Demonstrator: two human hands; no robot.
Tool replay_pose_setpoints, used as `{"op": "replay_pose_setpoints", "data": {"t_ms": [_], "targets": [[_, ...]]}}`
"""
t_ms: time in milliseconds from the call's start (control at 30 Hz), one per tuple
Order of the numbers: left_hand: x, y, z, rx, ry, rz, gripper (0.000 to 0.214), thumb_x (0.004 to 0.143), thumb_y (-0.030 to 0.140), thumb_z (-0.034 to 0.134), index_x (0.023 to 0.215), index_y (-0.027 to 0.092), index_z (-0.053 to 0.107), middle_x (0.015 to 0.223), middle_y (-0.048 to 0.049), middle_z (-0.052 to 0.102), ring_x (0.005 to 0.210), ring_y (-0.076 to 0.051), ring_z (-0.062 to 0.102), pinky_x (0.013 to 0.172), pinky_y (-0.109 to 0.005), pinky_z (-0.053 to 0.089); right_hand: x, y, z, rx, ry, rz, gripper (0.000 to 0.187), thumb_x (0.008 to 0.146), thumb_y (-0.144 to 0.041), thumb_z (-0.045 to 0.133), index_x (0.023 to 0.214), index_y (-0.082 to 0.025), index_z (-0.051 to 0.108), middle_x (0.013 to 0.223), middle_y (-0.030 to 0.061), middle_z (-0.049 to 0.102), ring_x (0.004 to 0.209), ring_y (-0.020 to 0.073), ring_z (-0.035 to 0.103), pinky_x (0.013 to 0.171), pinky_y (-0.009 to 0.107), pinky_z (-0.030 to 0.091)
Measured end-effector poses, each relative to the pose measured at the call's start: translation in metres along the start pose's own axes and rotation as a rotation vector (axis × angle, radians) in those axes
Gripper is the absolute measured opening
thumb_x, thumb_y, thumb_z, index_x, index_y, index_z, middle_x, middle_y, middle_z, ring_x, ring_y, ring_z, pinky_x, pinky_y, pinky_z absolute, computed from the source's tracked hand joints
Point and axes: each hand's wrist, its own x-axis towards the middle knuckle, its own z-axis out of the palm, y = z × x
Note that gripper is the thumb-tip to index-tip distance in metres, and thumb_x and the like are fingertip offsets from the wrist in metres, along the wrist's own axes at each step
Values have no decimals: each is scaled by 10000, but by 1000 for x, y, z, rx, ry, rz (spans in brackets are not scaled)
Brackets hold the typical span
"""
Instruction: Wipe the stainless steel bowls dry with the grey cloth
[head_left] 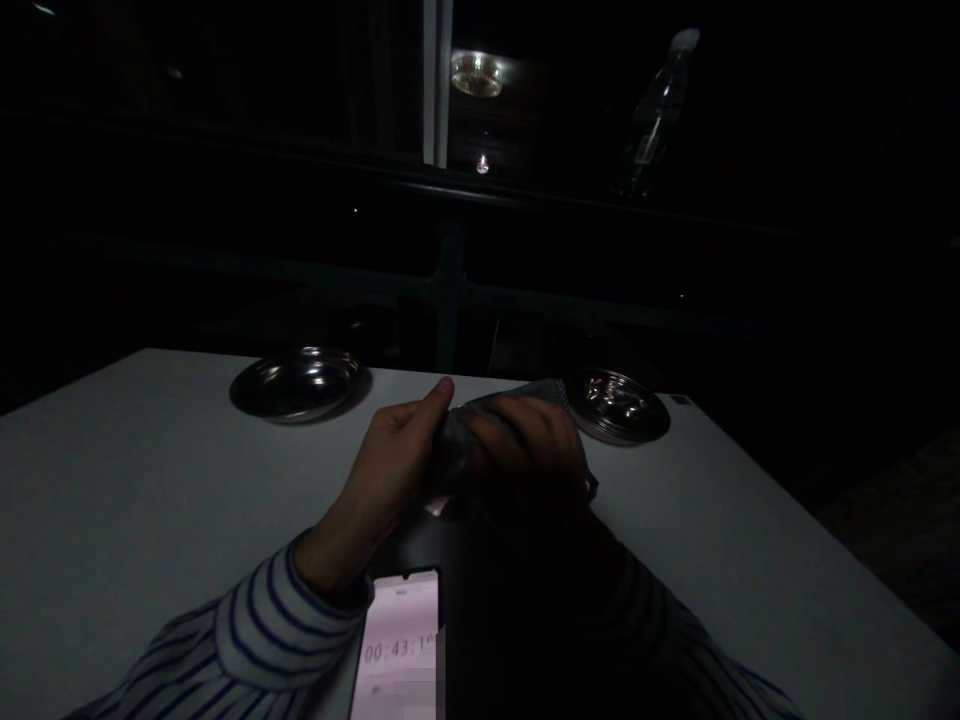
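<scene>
Over the middle of the table, my two hands are close together around a dark grey cloth (pixel 551 390). My right hand (pixel 529 440) lies in deep shadow, its fingers bent over the cloth. My left hand (pixel 401 440) is closed, thumb up, at the cloth's left side. A small pinkish glint shows under the cloth between the hands, as on a shiny surface, but what the left fingers grip is hidden. Beneath my wrists lies a phone (pixel 397 625) with a lit timer screen.
A shiny metal dish (pixel 300 385) stands at the table's back left. Right of the cloth sit stacked-looking metal dishes (pixel 619 405). The white table (pixel 150 480) ends at a dark window with a ledge, where a clear plastic bottle (pixel 660 115) stands. The surroundings are very dark.
</scene>
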Motion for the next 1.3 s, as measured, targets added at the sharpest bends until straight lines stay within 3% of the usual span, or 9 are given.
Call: {"op": "replay_pose_setpoints", "data": {"t_ms": [200,433,500,667,733,867,933,1167,1300], "targets": [[0,4,-2,-39,33,21,366,698,418,584,457,157,499,384,51,470,347,-63,403,355,-176,274,5,23,-4,-14,80,233,235,817,-198,424,938,-137,616,922,82,600,861,189,520,770,335,438],[1,2,-4,-1,17,32,339,700,384,582,453,172,484,376,49,448,348,-74,399,356,-188,284,-2,-8,-2,-27,-30,-127,287,811,-303,472,1057,-184,560,1051,60,592,982,218,482,816,378,387],[2,2,-5,-4,26,39,323,696,381,585,465,171,502,392,45,466,361,-77,413,369,-189,302,-2,-4,-2,-28,-20,-85,267,816,-303,465,1032,-188,571,1049,62,591,975,213,482,812,373,390],[1,5,-4,-16,67,60,294,689,379,590,500,156,560,448,19,531,415,-89,467,398,-187,332,4,24,-4,-6,81,197,221,814,-191,433,916,-110,612,914,98,608,847,178,519,757,313,437],[1,5,-4,-13,57,59,291,689,378,590,504,155,560,447,16,531,412,-89,464,392,-187,323,4,21,-3,-11,81,174,226,811,-188,435,923,-104,612,920,102,606,850,181,514,758,316,437],[1,2,-5,-15,40,39,309,678,369,605,468,164,508,401,42,467,378,-72,416,380,-183,301,-2,-3,0,-43,-5,-81,264,806,-280,467,1019,-170,579,1005,71,590,934,214,482,770,364,404],[2,1,-5,-17,39,39,308,674,368,609,467,164,508,400,48,464,378,-68,411,379,-180,299,-3,-8,1,-46,-22,-127,282,808,-303,475,1059,-201,555,1049,53,579,974,217,471,793,379,386],[0,5,-3,-30,59,24,280,672,396,602,528,156,579,452,28,546,410,-89,470,408,-191,342,5,19,-4,-9,59,240,217,812,-198,425,926,-155,604,927,79,595,857,191,519,751,341,437],[0,3,-4,-26,36,49,299,677,388,605,496,159,541,428,46,507,393,-76,441,402,-187,322,0,1,-4,-39,25,17,255,816,-266,448,1004,-160,583,1015,83,585,933,216,487,771,370,415]]}}
